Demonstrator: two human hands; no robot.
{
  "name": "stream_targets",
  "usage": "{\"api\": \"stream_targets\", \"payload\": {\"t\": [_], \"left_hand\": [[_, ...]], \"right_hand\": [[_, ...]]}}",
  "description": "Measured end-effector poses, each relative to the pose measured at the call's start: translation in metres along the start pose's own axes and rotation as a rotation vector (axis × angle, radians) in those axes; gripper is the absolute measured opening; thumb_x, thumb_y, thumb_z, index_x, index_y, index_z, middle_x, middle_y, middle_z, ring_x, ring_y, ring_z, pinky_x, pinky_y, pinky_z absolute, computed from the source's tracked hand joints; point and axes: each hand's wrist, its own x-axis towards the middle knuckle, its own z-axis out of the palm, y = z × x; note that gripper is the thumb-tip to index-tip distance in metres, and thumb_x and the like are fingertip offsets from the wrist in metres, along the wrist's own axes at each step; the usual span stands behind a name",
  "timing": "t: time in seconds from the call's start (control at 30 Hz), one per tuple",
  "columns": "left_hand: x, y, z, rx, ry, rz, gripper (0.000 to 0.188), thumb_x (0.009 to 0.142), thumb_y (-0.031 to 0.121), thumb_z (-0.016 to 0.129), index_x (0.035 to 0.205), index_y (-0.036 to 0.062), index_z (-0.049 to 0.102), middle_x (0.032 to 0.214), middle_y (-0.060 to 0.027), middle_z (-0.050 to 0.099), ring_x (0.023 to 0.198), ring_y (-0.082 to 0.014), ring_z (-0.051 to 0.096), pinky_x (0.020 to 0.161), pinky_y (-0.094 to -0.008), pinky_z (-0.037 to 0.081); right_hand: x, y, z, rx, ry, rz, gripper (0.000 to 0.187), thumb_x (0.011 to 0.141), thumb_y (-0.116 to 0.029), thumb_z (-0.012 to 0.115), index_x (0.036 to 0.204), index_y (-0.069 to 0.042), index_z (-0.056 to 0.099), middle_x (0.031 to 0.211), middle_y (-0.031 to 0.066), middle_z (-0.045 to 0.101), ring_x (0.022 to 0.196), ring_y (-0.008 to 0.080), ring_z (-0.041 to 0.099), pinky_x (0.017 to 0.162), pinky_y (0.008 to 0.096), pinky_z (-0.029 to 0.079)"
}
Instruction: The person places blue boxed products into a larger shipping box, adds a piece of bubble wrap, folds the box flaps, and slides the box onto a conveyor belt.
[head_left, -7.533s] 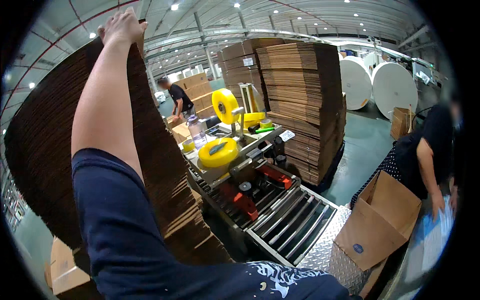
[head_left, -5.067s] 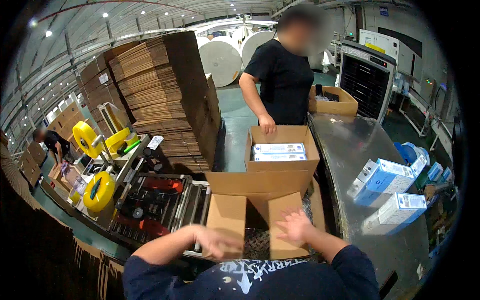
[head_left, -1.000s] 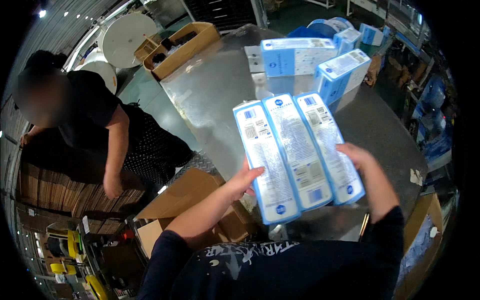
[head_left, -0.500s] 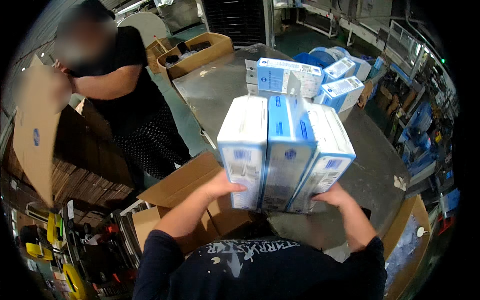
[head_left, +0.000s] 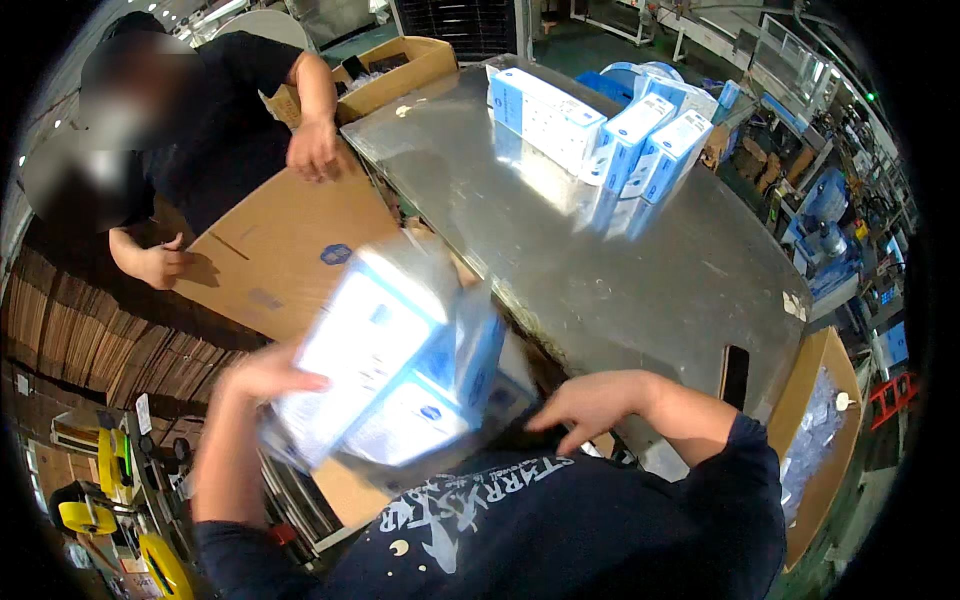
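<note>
Three white-and-blue boxes [head_left: 405, 405] are tilted together in front of my body, blurred by motion. My left hand [head_left: 262, 385] grips their left side, its thumb lying over the face of one box. Beside their right end is my right hand [head_left: 595, 405], fingers apart and pointing down to the left. Whether its fingertips touch the boxes I cannot tell. Beneath the boxes, an open cardboard carton [head_left: 350, 492] shows only in part. Several similar boxes [head_left: 548, 118] stand at the far side of the metal table [head_left: 600, 285].
At the left a co-worker holds a flat brown cardboard carton [head_left: 275, 245] close to my boxes. Stacked cardboard [head_left: 90, 345] lies below. A phone [head_left: 734, 376] rests at the table's near right edge, beside a carton of clear plastic [head_left: 815, 450]. Another carton [head_left: 405, 72] stands beyond the table.
The three boxes have moved left and down from over the table and tilted. My right hand has come off their right side. The co-worker has lowered and swung the cardboard toward me.
</note>
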Motion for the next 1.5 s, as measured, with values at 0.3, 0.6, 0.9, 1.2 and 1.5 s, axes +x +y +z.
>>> {"api": "stream_targets", "payload": {"t": [0.3,0.6,0.9,1.2,1.5], "left_hand": [[0.176,-0.174,0.095,0.357,0.435,-0.291,0.046,0.086,0.043,0.045,0.120,0.0125,0.052,0.125,-0.0219,0.045,0.111,-0.0394,0.046,0.095,-0.0400,0.035],[0.200,-0.204,0.202,0.921,0.300,-0.249,0.078,0.065,0.044,0.065,0.131,0.0118,0.037,0.142,-0.0167,0.020,0.130,-0.0407,0.017,0.092,-0.0702,0.017],[0.193,-0.175,0.209,0.268,0.104,-0.303,0.050,0.084,0.035,0.054,0.123,0.0044,0.046,0.121,-0.0160,0.052,0.108,-0.0313,0.052,0.089,-0.0361,0.042],[0.227,-0.081,0.146,0.310,0.350,0.026,0.036,0.084,0.019,0.057,0.115,0.0003,0.052,0.106,-0.0122,0.060,0.094,-0.0211,0.058,0.081,-0.0317,0.046],[0.239,-0.019,0.158,0.033,0.306,0.123,0.030,0.086,0.012,0.056,0.113,-0.0012,0.053,0.101,-0.0075,0.060,0.090,-0.0124,0.057,0.080,-0.0262,0.046]], "right_hand": [[-0.021,0.019,-0.037,-0.146,0.510,0.490,0.050,0.075,-0.027,0.064,0.120,-0.009,0.051,0.101,0.0140,0.061,0.096,0.0289,0.057,0.082,0.0365,0.045],[-0.052,0.144,-0.188,-0.605,0.975,0.723,0.059,0.073,-0.026,0.064,0.121,0.000,0.046,0.118,0.0211,0.050,0.110,0.0340,0.047,0.094,0.0384,0.038],[-0.045,0.255,-0.303,-0.540,0.966,1.170,0.059,0.070,-0.044,0.063,0.121,-0.016,0.050,0.133,0.0205,0.034,0.126,0.0359,0.029,0.100,0.0507,0.027],[-0.103,0.187,-0.210,-0.495,0.968,0.990,0.036,0.065,-0.037,0.067,0.083,-0.005,0.066,0.102,0.0178,0.052,0.093,0.0328,0.054,0.079,0.0491,0.040],[-0.228,0.263,-0.255,-0.079,1.123,1.670,0.069,0.072,-0.068,0.046,0.128,-0.028,0.045,0.146,0.0092,0.015,0.133,0.0390,0.009,0.094,0.0638,0.023]]}}
